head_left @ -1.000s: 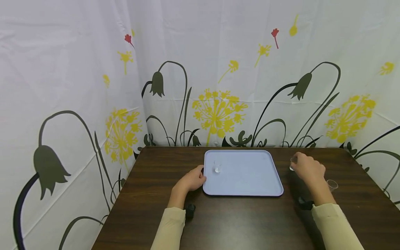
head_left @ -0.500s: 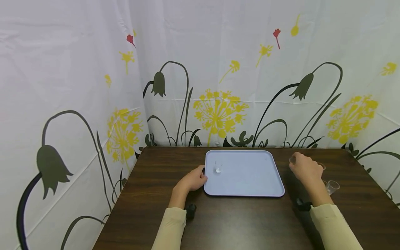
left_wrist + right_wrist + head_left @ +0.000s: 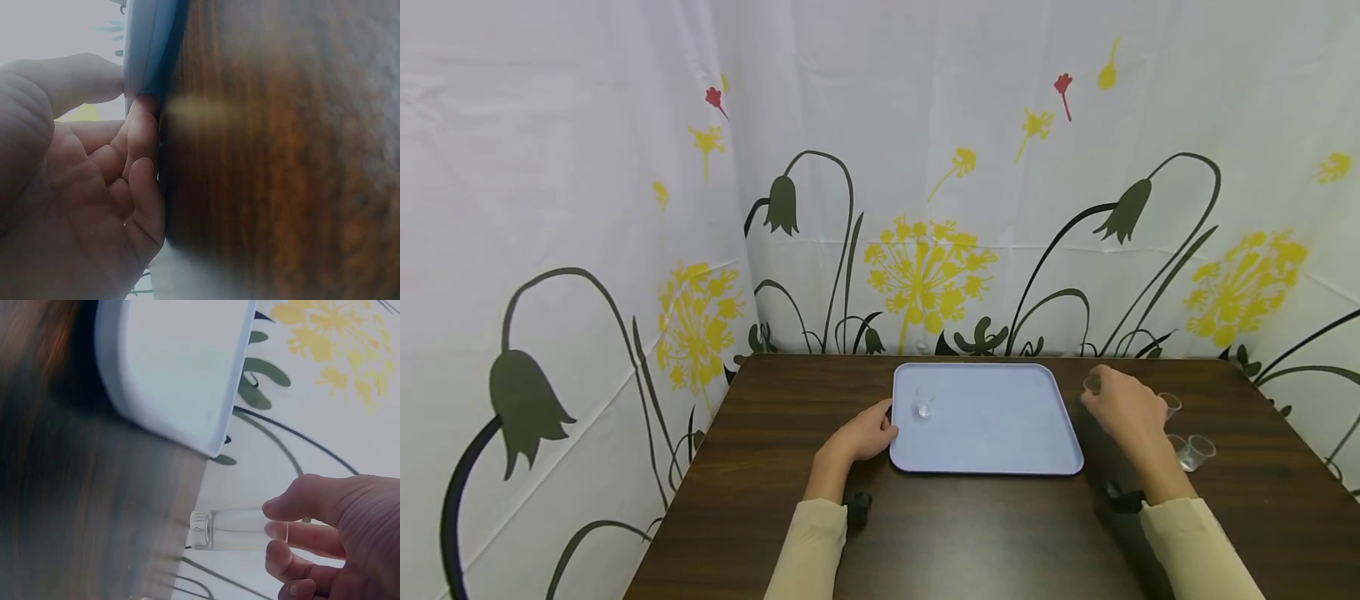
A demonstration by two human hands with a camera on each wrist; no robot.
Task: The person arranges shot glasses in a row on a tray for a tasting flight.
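A light blue rectangular tray [image 3: 1000, 425] lies on the dark wooden table. My left hand [image 3: 863, 432] grips its left edge; in the left wrist view the thumb is over the rim and the fingers curl under it. One small clear shot glass [image 3: 924, 406] stands on the left part of the tray. Just right of the tray, my right hand [image 3: 1126, 408] holds another clear shot glass [image 3: 240, 530]. Thumb and fingers pinch it near the rim, and its thick base points down toward the table.
Several more clear glasses [image 3: 1199, 452] stand on the table [image 3: 985, 542] to the right, partly behind the right wrist. A white curtain [image 3: 880, 100] printed with flowers hangs behind the table's far edge. Black straps are on both wrists.
My right hand has moved a little left toward the tray with the shot glass, uncovering more of the glasses at the right. The left hand keeps its grip on the tray.
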